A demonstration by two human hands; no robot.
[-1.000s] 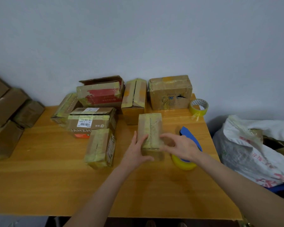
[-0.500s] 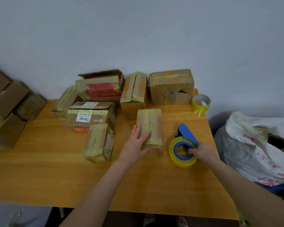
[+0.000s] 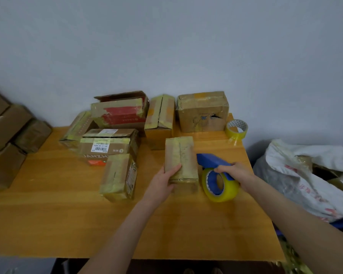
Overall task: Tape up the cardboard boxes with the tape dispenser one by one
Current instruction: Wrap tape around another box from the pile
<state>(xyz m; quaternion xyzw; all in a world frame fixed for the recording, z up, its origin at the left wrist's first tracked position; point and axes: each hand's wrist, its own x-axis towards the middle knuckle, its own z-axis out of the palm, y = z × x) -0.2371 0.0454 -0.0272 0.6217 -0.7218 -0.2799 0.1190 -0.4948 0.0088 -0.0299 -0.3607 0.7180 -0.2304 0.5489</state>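
A wooden table (image 3: pixel 67 214) is standing against a pale wall (image 3: pixel 166 46). The left hand (image 3: pixel 162 180) is holding a small box (image 3: pixel 181 157) in curled fingers. Just right of them, the right hand (image 3: pixel 240 175) is gripping the tape dispenser (image 3: pixel 228 189). Other boxes (image 3: pixel 111 143) are crowding the table beyond the fingers.

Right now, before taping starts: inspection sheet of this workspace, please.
Surface: wooden table, against the wall.
Job's things: small box at centre; tape dispenser just right of it.
Clutter: other boxes toward the wall; spare tape roll at far right corner.
Hands: left hand grips the small box's near end; right hand grips the tape dispenser.
Cables: nothing seen.
Surroundings: grey wall; stacked boxes left of table; white bag right.
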